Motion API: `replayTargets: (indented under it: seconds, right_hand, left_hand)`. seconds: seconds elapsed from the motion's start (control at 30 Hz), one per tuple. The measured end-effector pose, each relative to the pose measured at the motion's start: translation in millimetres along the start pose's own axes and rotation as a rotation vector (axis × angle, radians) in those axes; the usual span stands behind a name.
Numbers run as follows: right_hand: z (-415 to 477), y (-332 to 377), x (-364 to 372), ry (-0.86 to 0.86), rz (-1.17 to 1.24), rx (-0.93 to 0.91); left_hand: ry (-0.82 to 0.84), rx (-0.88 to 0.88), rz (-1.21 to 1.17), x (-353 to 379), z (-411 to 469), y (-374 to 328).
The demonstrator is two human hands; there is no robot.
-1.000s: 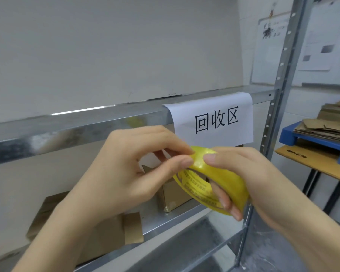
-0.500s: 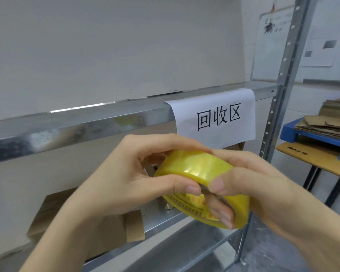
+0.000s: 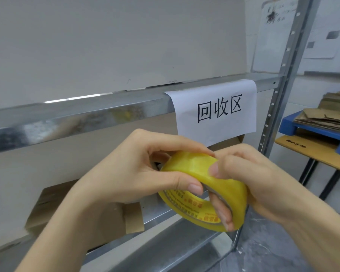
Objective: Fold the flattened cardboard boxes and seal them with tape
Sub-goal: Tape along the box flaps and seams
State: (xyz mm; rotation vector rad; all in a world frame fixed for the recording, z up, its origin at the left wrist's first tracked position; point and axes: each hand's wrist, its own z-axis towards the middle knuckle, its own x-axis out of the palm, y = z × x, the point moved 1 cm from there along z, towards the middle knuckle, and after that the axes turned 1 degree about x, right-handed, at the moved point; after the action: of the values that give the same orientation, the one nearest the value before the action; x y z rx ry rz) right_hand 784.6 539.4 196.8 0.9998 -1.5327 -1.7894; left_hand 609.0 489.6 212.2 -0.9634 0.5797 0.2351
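While your left hand and right hand grip the yellow tape roll, the white paper sign behind reads 回收区.

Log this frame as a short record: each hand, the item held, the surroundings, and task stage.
left hand: pinches the rim of the tape roll
right hand: holds the tape roll, fingers through its core, thumb on the outside
tape roll: yellow, in front of the shelf
shelf: metal, paper sign on its edge, cardboard pieces on the level below
stage: no box in hand; flattened boxes stacked far right
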Motion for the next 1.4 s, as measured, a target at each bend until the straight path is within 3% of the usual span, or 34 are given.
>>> replayTargets:
  seconds: [0.23, 0.57, 0.7, 1.0, 1.4]
  right_hand:
    - [0.3, -2.6, -3.2, -0.044, -0.143, 0.025]
    - [-2.6, -5.2, -11.5, -0.184, -0.104, -0.13]
    - [-3.7, -2.7, -15.4, -0.228, -0.238, -0.174]
    - [-8.1, -6.9, -19.8, 0.09, 0.018, -0.065]
    - [-22.6, -18.4, -38.9, 0.139, 0.048, -0.032]
  left_hand:
    - [0.0, 0.005, -0.051, 1.3, -0.1, 6.3]
    - [-0.153, 0.051, -0.107, 7.7, 4.6, 15.7]
    - [-0.178, 0.049, -0.092, 11.2, 7.1, 14.1]
    - [-0.023, -0.007, -0.051, 12.2, 10.7, 3.0]
    - [0.059, -0.072, -0.114, 33.2, 25.5, -3.2]
